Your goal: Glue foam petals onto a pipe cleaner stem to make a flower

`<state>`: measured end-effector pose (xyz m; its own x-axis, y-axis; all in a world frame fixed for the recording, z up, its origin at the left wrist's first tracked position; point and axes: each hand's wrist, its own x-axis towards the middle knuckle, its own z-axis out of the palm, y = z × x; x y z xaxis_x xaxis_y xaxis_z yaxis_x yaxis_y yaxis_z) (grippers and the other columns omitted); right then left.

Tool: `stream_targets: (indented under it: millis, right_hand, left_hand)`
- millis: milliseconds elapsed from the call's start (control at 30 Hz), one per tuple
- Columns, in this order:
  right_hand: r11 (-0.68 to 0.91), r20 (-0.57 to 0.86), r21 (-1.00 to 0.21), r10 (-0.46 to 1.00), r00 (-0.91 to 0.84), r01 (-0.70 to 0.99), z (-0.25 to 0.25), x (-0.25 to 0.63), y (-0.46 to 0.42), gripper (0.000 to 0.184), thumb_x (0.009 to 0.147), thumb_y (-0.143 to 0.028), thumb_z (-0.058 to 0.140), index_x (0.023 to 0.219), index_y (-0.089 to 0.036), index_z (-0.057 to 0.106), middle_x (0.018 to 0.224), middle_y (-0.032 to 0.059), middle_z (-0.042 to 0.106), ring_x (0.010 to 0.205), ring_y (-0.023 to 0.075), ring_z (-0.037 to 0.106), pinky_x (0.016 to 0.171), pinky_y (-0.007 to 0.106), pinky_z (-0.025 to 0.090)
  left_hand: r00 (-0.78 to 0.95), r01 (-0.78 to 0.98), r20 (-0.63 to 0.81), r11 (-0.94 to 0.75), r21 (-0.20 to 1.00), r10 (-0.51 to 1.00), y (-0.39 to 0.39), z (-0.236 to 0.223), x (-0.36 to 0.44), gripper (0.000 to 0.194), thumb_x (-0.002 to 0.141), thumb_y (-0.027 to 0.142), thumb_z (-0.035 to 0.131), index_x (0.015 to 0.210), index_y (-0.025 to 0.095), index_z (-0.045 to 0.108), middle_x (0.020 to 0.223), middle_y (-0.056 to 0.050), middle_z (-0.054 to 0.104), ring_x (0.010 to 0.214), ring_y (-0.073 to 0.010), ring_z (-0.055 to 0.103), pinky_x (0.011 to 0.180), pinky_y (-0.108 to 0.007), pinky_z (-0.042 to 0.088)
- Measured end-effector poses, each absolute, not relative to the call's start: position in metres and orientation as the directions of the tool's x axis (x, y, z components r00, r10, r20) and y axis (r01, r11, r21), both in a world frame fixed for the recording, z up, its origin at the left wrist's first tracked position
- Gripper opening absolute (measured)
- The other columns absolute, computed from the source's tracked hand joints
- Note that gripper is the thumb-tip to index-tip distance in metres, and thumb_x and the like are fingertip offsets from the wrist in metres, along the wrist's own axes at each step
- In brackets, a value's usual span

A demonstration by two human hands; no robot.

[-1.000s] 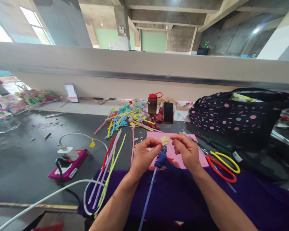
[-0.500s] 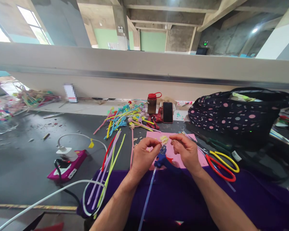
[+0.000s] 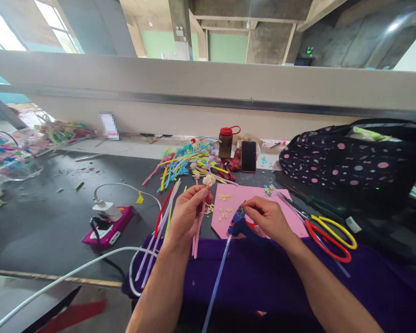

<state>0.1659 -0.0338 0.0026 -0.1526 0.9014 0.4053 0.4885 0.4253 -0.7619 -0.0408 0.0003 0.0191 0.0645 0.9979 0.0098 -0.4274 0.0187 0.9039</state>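
Rightward of hands (image 3: 268, 217), open bag (image 3: 333, 159) with greenish contents (image 3: 370, 134).

Cream flower (image 3: 209, 180) atop pink stem (image 3: 201, 217), held up.

Daylight glares white in the windows (image 3: 2, 30) at upper left and a ceiling lamp (image 3: 393, 27) shines at right; the purple cloth (image 3: 263, 273) lies dim, wide-angle distortion stretches the edges

Bare hands (image 3: 185, 215), bare forearms (image 3: 315, 273)
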Motion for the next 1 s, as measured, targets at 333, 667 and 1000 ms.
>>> stream_targets:
  millis: [333, 667, 1000]
  right_hand:
    - [0.451, 0.366, -0.714, 0.893, -0.263, 0.536, -0.007, 0.154, -0.042, 0.013, 0.081, -0.019, 0.053, 0.084, -0.019, 0.066, 0.074, 0.0010, 0.063, 0.069, 0.0128, 0.058, 0.063, 0.024, 0.042]
    - [0.189, 0.150, -0.970, 0.961, -0.233, 0.153, -0.006, 0.126, -0.054, 0.014, 0.081, -0.029, 0.054, 0.081, -0.016, 0.060, 0.060, -0.0024, 0.058, 0.045, 0.0078, 0.049, 0.044, 0.020, 0.039]
    - [-0.008, 0.005, -0.999, 0.961, -0.278, -0.047, -0.006, 0.128, -0.051, 0.020, 0.082, -0.035, 0.051, 0.075, -0.017, 0.053, 0.060, -0.0045, 0.053, 0.043, 0.0060, 0.047, 0.042, 0.018, 0.037]
  left_hand:
    - [0.201, -0.486, -0.093, 0.181, 0.855, 0.975, -0.001, 0.018, -0.037, 0.017, 0.064, 0.024, 0.070, 0.070, 0.014, 0.058, 0.059, 0.002, 0.059, 0.040, 0.0004, 0.042, 0.032, -0.009, 0.021]
    - [0.312, -0.449, -0.108, 0.247, 0.859, 0.944, -0.008, 0.012, -0.014, 0.020, 0.060, 0.024, 0.073, 0.066, 0.013, 0.057, 0.061, 0.001, 0.061, 0.043, -0.0032, 0.049, 0.036, -0.013, 0.033]
    - [0.376, -0.466, -0.122, 0.301, 0.832, 0.919, -0.009, 0.010, -0.015, 0.021, 0.062, 0.023, 0.072, 0.077, 0.012, 0.064, 0.066, -0.001, 0.063, 0.046, -0.0029, 0.050, 0.038, -0.013, 0.031]
